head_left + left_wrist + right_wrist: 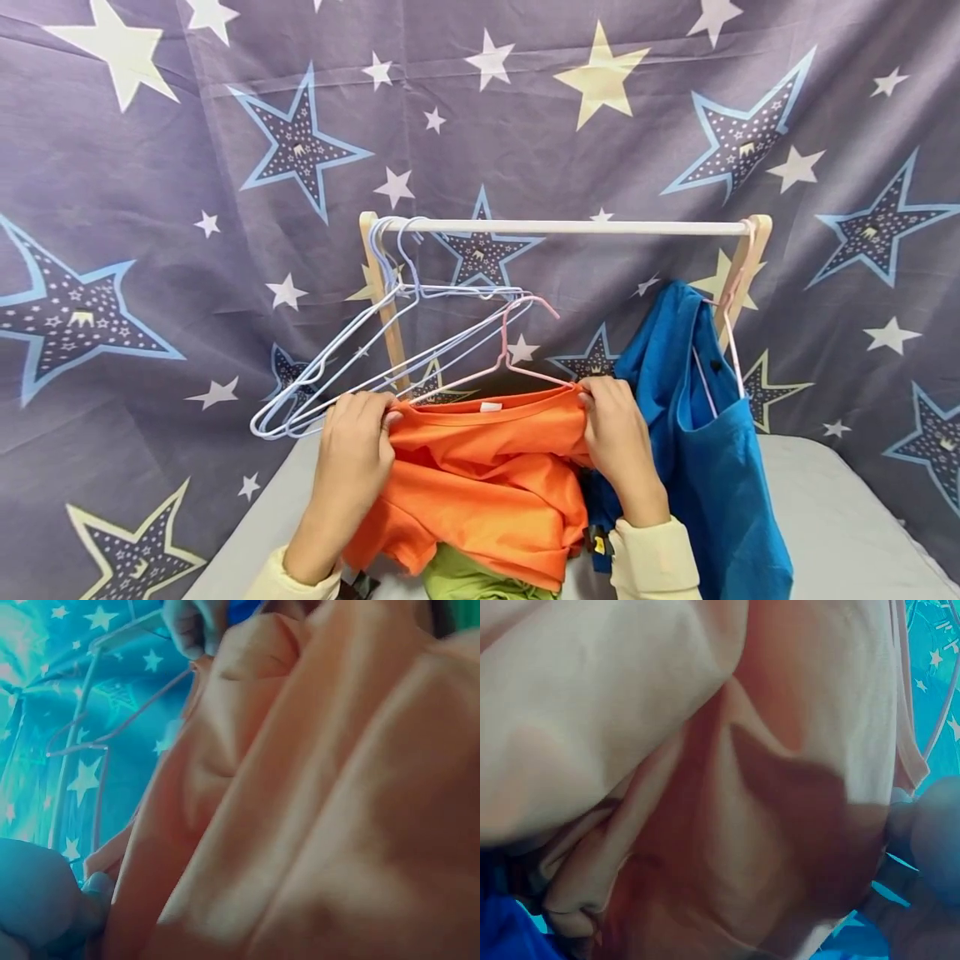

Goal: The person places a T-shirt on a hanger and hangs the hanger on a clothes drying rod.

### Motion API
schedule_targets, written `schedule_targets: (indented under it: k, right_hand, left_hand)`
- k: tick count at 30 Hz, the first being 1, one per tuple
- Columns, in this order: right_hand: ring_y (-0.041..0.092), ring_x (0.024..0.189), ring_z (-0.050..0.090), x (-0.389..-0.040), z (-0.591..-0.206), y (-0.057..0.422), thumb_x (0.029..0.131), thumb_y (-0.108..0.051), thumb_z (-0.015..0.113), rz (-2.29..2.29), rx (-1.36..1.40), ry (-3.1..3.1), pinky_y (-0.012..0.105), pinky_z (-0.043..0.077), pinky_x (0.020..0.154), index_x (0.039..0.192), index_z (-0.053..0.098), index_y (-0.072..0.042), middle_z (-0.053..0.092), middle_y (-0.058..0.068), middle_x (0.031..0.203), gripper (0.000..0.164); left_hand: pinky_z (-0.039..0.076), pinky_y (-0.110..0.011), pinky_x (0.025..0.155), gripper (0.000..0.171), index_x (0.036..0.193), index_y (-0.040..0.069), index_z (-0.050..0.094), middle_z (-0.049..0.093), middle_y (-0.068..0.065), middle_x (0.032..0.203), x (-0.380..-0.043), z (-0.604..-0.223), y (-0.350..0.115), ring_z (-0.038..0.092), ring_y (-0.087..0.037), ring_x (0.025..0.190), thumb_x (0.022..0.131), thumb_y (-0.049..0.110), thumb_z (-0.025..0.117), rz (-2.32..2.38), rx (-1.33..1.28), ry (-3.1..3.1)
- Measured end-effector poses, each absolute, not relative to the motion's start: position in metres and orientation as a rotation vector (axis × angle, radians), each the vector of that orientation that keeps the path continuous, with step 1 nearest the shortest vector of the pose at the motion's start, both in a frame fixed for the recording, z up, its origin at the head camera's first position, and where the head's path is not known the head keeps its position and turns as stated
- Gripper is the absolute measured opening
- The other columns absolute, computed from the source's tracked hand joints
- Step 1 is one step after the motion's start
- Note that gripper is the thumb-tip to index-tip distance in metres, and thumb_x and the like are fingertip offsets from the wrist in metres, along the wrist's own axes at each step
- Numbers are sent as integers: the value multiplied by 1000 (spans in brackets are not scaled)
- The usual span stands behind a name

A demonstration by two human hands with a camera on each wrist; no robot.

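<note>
An orange T-shirt hangs between my two hands, its neckline stretched wide with a small white label at the back. My left hand pinches the left side of the collar, and my right hand grips the right side. A pink hanger sits inside the neck opening, its hook free above the collar and its lower part hidden in the shirt. Folds of the orange cloth fill most of the left wrist view. In the right wrist view, the same cloth falls beside my right fingers.
A rack with a white rail and wooden posts stands behind. Several pale blue hangers hang at its left end. On the right hangs a blue garment on a pink hanger. Green cloth lies below the shirt on the pale surface.
</note>
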State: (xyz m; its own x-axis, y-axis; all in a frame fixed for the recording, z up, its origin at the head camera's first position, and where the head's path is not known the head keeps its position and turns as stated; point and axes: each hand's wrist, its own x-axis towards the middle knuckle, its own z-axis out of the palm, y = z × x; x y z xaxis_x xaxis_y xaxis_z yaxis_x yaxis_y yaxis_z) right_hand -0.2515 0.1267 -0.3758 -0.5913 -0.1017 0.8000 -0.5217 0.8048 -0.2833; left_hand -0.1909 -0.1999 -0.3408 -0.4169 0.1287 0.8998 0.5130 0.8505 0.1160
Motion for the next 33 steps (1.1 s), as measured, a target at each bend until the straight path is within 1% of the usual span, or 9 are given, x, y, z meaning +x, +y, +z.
schedule_targets:
  k: [4, 6, 13, 16, 20, 25, 27, 29, 33]
  right_hand:
    - [34, 101, 60, -250, -377, 130, 96, 0, 67, 669, 447, -2115, 51, 53, 91, 105, 68, -2, 70, 14, 104, 10]
    - [35, 103, 61, -249, -376, 131, 96, -1, 68, 677, 451, -2094, 51, 52, 94, 106, 68, -2, 70, 15, 105, 10]
    - [38, 109, 59, -244, -371, 124, 95, -7, 71, 742, 440, -2001, 53, 49, 98, 116, 69, 2, 69, 19, 116, 23]
    - [38, 107, 60, -241, -367, 116, 93, -5, 72, 784, 447, -1904, 52, 49, 96, 116, 69, 2, 69, 20, 115, 24]
    - [36, 102, 61, -234, -360, 100, 93, -3, 71, 836, 472, -1805, 47, 49, 92, 113, 71, 2, 71, 18, 110, 20]
    - [30, 96, 65, -225, -358, 77, 93, -6, 72, 915, 460, -1773, 41, 52, 86, 109, 74, -1, 74, 13, 105, 16]
    - [27, 93, 66, -224, -360, 68, 93, -7, 73, 957, 451, -1767, 40, 54, 81, 108, 75, -3, 75, 10, 103, 15]
    - [24, 90, 67, -222, -361, 60, 93, -8, 74, 1006, 445, -1767, 39, 55, 78, 107, 76, -4, 75, 8, 101, 14]
    - [19, 87, 67, -220, -366, 45, 94, -11, 75, 1090, 441, -1783, 37, 57, 75, 106, 77, -7, 75, 5, 96, 14]
  left_hand:
    - [46, -41, 68, 16, 85, 6, 69, 66, -6, 80, -190, -341, -199, 58, -25, 76, 79, -5, 79, -615, -470, -2091]
    - [46, -40, 68, 16, 83, 8, 69, 65, -4, 79, -189, -342, -199, 57, -22, 75, 80, -5, 79, -656, -451, -2133]
    - [46, -42, 71, 10, 84, 6, 70, 66, -6, 81, -188, -344, -197, 59, -27, 76, 83, -3, 76, -679, -384, -2196]
    - [46, -43, 72, 11, 84, 7, 70, 66, -5, 81, -188, -346, -196, 59, -27, 77, 83, -2, 76, -690, -359, -2213]
    - [45, -42, 71, 13, 83, 8, 69, 66, -5, 81, -188, -347, -194, 58, -25, 76, 82, -2, 77, -704, -349, -2194]
    - [46, -42, 69, 14, 83, 7, 70, 67, -6, 80, -190, -350, -190, 58, -26, 75, 80, -4, 78, -702, -367, -2150]
    - [46, -42, 68, 13, 83, 6, 71, 67, -6, 79, -190, -350, -189, 58, -26, 74, 80, -4, 78, -697, -371, -2137]
    - [45, -42, 68, 12, 84, 5, 71, 66, -6, 78, -190, -351, -188, 57, -27, 74, 79, -3, 78, -697, -369, -2129]
    - [46, -42, 68, 11, 84, 4, 71, 67, -7, 79, -191, -352, -186, 57, -27, 75, 80, -3, 78, -708, -357, -2124]
